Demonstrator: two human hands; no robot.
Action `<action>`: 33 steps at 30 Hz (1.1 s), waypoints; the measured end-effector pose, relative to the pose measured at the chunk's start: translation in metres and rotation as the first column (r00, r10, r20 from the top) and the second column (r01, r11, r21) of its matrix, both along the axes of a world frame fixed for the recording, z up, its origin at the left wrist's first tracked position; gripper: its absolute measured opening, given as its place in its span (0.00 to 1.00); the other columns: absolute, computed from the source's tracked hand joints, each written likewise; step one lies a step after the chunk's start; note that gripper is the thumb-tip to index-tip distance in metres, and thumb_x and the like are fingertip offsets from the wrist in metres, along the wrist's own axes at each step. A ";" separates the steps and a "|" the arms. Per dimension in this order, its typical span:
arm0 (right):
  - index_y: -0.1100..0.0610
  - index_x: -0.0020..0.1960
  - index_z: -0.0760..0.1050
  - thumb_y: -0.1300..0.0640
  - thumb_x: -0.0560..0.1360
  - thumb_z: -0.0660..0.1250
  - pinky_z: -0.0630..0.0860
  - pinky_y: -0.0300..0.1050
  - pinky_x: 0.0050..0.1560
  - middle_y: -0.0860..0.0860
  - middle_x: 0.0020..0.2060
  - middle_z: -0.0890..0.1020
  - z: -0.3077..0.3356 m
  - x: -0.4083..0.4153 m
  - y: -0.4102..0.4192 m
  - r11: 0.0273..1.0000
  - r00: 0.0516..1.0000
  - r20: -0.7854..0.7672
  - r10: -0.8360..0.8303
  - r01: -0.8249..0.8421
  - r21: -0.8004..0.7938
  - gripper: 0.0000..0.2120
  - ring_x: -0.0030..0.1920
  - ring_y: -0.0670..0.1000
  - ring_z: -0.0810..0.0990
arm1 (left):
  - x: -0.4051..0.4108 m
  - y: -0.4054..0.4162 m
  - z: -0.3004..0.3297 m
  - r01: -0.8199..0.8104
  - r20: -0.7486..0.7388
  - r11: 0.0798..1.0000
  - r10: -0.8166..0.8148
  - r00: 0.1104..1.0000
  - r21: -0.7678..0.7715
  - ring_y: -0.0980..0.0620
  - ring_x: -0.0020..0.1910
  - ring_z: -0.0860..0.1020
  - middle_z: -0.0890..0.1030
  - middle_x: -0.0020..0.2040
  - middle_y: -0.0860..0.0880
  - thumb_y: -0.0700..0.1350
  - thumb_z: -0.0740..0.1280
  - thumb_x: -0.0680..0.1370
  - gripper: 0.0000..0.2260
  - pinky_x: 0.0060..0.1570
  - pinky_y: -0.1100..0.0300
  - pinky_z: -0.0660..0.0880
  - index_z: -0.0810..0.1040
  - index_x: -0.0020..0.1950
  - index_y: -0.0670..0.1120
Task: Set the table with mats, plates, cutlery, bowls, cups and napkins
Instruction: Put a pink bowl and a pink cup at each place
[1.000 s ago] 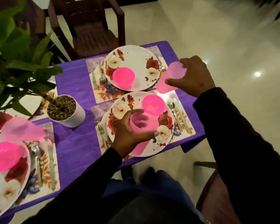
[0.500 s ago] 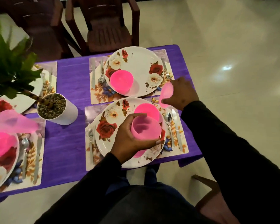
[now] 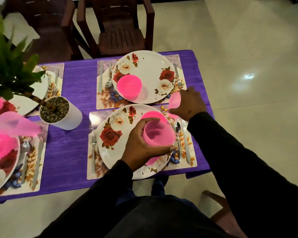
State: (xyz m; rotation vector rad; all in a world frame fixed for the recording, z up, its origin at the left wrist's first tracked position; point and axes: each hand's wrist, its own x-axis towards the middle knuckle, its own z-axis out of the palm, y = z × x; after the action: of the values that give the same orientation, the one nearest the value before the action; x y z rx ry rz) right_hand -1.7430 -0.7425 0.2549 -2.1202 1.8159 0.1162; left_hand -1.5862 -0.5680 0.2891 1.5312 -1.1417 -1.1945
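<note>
Now the left hand (image 3: 141, 150) curls round a pink cup (image 3: 157, 133), mouth up, held over the near floral plate (image 3: 113, 140) in front of its pink bowl (image 3: 153, 115). Farther right, the right hand (image 3: 189, 104) grips a second pink cup (image 3: 175, 101) (mostly hidden by the fingers) at the top corner of the near mat (image 3: 190, 157), between the two settings on the purple table (image 3: 72, 152).

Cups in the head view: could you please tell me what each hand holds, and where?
Left hand grips a pink cup round its side; right hand grips another cup by its side.
</note>
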 end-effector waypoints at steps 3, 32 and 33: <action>0.56 0.69 0.66 0.33 0.64 0.75 0.76 0.61 0.58 0.59 0.65 0.68 0.001 -0.002 0.000 1.000 1.000 -0.003 -0.011 0.011 0.025 0.43 0.67 0.63 0.67 | -0.001 -0.004 0.002 -0.005 0.007 1.000 0.006 1.000 -0.017 0.60 0.57 0.80 0.80 0.61 0.56 0.47 0.84 0.60 0.36 0.51 0.69 0.77 0.75 0.66 0.50; 0.55 0.65 0.75 0.30 0.66 0.71 0.76 0.43 0.49 0.47 0.53 0.78 0.122 0.007 0.055 0.903 0.895 0.243 0.374 -0.411 0.123 0.37 0.49 0.48 0.76 | -0.041 -0.028 -0.006 -0.222 0.093 0.961 0.239 0.966 -0.167 0.74 0.51 0.77 0.78 0.53 0.64 0.43 0.84 0.62 0.32 0.47 0.79 0.71 0.74 0.62 0.52; 0.55 0.65 0.75 0.29 0.66 0.70 0.77 0.43 0.49 0.47 0.53 0.79 0.122 0.004 0.055 0.909 0.897 0.237 0.372 -0.404 0.102 0.38 0.49 0.48 0.76 | -0.043 -0.029 -0.006 -0.204 0.093 0.964 0.221 0.971 -0.169 0.74 0.51 0.77 0.79 0.53 0.64 0.44 0.84 0.63 0.32 0.47 0.79 0.71 0.75 0.62 0.52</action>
State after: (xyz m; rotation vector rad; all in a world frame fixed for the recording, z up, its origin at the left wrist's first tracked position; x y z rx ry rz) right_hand -1.7391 -0.6876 0.3765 -2.2620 1.2063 0.1131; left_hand -1.6296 -0.5975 0.2827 1.5690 -1.0855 -0.8632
